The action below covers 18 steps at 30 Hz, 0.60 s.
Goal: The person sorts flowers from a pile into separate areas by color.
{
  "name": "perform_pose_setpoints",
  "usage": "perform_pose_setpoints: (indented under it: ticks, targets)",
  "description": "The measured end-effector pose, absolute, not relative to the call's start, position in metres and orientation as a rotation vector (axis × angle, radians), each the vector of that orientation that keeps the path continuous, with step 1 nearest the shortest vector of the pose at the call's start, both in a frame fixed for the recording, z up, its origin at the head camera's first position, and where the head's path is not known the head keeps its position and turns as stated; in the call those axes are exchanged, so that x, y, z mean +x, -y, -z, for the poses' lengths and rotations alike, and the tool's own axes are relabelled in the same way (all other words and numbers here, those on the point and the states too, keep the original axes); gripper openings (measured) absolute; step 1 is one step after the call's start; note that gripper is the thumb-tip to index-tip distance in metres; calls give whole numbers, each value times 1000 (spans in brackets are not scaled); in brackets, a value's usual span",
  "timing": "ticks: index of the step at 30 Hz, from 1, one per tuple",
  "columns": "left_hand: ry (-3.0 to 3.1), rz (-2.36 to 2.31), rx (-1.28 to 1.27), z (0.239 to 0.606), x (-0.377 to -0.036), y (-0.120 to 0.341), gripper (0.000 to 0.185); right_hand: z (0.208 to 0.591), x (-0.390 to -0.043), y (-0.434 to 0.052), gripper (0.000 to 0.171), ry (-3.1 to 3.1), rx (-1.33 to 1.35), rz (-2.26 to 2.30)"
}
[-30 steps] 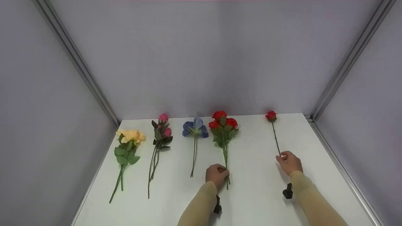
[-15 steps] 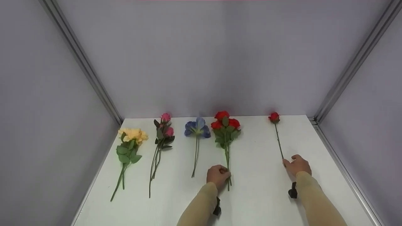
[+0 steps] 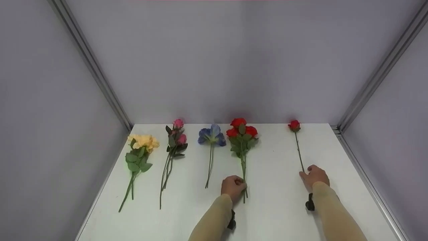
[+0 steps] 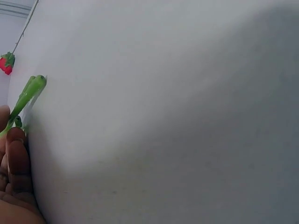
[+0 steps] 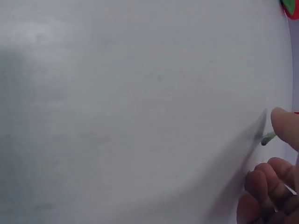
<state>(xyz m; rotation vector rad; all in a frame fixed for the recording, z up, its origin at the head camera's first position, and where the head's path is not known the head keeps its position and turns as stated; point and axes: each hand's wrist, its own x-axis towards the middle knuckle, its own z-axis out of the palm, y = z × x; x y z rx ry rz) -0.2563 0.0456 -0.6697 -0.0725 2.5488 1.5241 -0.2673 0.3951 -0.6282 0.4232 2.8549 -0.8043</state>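
My left hand (image 3: 232,188) pinches the green stems of a bunch of red roses (image 3: 238,122) lying on the white table (image 3: 274,207). Those stem ends (image 4: 33,88) poke out past the fingers in the left wrist view. Further right lies a single red rose (image 3: 294,126), its bloom toward the back wall. My right hand (image 3: 315,176) is at the lower end of this rose's stem, the thumb beside it and the forefinger held apart. In the right wrist view the stem tip (image 5: 268,139) shows near the thumb (image 5: 286,126), with the other fingers (image 5: 261,184) loosely bent below.
Left of the red bunch lie blue flowers (image 3: 212,135), then pink roses (image 3: 181,139) with dark leaves, then yellow flowers (image 3: 144,142) at the far left. Grey panels (image 3: 200,60) wall in the table at the back and sides.
My right hand has slid down the single rose's stem, and its thumb and forefinger have parted. The left hand keeps its pinch. The head view has shifted slightly.
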Motion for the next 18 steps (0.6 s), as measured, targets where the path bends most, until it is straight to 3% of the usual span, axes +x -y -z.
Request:
perform_pose_setpoints:
  ticks: [18]
  targets:
    - [-2533,-1517,-94,667,-256,-46,11,635,-276,-389,30,-2842,458,913]
